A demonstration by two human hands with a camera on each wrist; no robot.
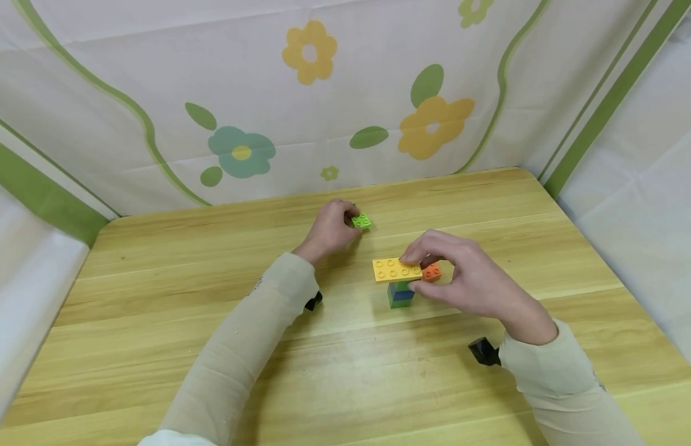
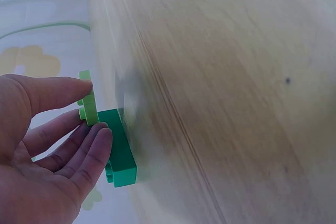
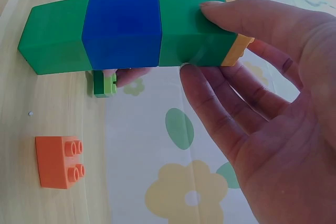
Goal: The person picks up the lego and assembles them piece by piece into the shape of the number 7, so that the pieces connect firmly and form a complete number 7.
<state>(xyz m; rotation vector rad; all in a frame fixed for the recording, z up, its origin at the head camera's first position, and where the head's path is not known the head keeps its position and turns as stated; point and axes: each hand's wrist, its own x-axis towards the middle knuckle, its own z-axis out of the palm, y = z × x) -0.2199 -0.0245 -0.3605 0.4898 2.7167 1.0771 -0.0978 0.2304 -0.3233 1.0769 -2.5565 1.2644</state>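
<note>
A: What is the left hand (image 1: 330, 229) doing?

B: Its thumb and fingers are standing slightly apart, pinching a light green brick (image 2: 89, 100). A dark green brick (image 2: 121, 153) is sitting just below those fingertips; whether the two are joined, I can't tell.

A: And the right hand (image 1: 473, 282)?

B: It is gripping a tower (image 1: 401, 296) by its upper green brick (image 3: 197, 30), thumb and fingers parting just enough to clasp it. A blue brick (image 3: 122, 30) and a lower green brick (image 3: 55, 35) are extending below the hand; a yellow plate (image 1: 390, 271) is topping the tower, touching the index finger.

A: The orange brick (image 1: 433, 272)?

B: Resting on the table (image 1: 356, 371), beyond the right hand's thumb.
</note>
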